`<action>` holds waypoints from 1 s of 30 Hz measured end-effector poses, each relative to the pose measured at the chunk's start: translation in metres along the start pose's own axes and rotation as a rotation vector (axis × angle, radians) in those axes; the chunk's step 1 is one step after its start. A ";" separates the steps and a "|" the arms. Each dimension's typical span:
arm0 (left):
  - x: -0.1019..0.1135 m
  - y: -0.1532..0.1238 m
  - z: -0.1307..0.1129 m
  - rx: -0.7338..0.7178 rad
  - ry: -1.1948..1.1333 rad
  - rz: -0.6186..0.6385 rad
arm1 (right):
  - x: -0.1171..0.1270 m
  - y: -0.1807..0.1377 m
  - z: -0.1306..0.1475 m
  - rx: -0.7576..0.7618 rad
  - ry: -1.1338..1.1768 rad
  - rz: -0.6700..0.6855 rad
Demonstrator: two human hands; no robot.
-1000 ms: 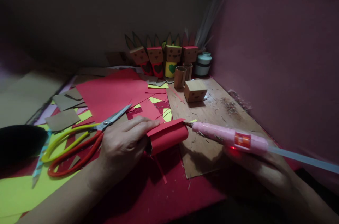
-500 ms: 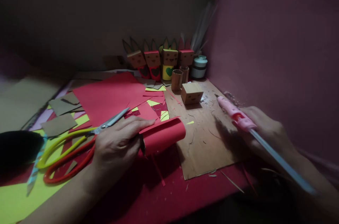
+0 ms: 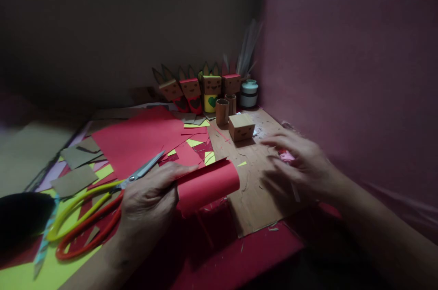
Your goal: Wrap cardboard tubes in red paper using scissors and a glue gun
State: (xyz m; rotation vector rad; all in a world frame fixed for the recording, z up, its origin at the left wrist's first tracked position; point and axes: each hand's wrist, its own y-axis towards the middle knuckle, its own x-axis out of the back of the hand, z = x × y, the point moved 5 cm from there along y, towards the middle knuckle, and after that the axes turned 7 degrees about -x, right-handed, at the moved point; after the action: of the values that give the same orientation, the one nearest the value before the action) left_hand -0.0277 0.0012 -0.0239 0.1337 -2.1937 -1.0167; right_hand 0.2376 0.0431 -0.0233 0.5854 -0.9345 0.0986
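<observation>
My left hand (image 3: pixel 148 201) is closed on a rolled tube of red paper (image 3: pixel 207 185), thumb along its top edge, holding it above the red sheet at the table's front. My right hand (image 3: pixel 301 166) hovers over the brown cardboard board (image 3: pixel 253 198), blurred by motion, fingers stretched out and apart. A pink glue gun (image 3: pixel 286 156) lies under those fingers near the wall, and only a small part of it shows. I cannot tell whether the fingers touch it.
Scissors (image 3: pixel 92 210) with yellow and red handles lie left of my left hand on scattered red, yellow and brown paper. A small cardboard box with a face (image 3: pixel 241 126), two cardboard tubes (image 3: pixel 226 108), several paper figures (image 3: pixel 200 89) and a jar (image 3: pixel 249 93) stand at the back. A wall (image 3: pixel 342 75) closes the right side.
My right hand carried the pink glue gun from the red roll's end to the right, laid it by the wall, and now spreads its fingers over it. The left hand kept hold of the roll.
</observation>
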 end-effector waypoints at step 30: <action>-0.007 0.003 -0.016 -0.267 0.019 0.136 | -0.066 0.024 0.037 -0.119 0.992 0.302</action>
State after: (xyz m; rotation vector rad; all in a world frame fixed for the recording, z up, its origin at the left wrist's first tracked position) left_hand -0.0117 -0.0036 -0.0186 -0.1252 -1.9983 -1.2121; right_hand 0.1633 0.0556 -0.0474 0.2157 -0.0494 0.5472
